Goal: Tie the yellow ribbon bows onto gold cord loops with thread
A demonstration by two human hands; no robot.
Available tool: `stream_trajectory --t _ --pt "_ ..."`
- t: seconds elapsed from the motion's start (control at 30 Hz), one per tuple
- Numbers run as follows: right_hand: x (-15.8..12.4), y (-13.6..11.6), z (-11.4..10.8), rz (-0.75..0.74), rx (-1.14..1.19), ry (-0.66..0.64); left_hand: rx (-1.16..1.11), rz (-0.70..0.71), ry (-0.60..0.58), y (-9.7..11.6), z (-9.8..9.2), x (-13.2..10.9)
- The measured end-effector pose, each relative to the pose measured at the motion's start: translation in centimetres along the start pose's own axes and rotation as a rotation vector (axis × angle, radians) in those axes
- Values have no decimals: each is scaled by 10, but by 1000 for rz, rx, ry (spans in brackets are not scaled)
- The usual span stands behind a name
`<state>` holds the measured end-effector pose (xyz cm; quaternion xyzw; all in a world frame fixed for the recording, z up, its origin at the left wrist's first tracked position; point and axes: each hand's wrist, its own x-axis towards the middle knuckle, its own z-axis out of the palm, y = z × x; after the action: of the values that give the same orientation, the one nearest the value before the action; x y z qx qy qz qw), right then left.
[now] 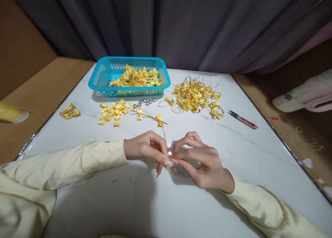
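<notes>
A small silver piece [169,153] is being mostly hidden by the fingertips of the left hand [149,148] and the right hand [201,162], so its outline and long axis are not being made out. It is being held between the hands, over the near middle of the surface [259,155]. The left grip is being pinched narrow at the silver piece, and from the right it is being met by an equally narrow grip. A thin cord [164,132] is being lost from view at the left hand's fingers; its visible length is being directed near to far, its far part being curved left toward two yellow bows [159,119].

Farther right, single pieces are not being told apart in a pile of looped bows [193,96]. Bows in the blue basket [129,92] are being partly screened by its near wall. A pale object with a pink handle [298,94] is being cut off at the right, a yellow spool [11,113] at the left. Snips [243,119] are being pointed far and left.
</notes>
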<state>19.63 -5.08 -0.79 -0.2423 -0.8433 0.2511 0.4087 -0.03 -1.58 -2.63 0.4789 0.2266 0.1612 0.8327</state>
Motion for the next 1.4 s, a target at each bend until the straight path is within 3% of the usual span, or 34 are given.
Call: stream_trajectory --t 0.7,1.0,1.2,1.4 --pt "0 0 0 -2 -3 4 10 4 -7 -2 -1 0" --pt "-11 3 1 103 66 172 18 -38 -4 0 0 1" --pt "3 -5 -13 32 -101 0 129 -3 63 17 7 -3" --pt "27 -16 -27 24 -196 -55 233 61 134 43 25 -10"
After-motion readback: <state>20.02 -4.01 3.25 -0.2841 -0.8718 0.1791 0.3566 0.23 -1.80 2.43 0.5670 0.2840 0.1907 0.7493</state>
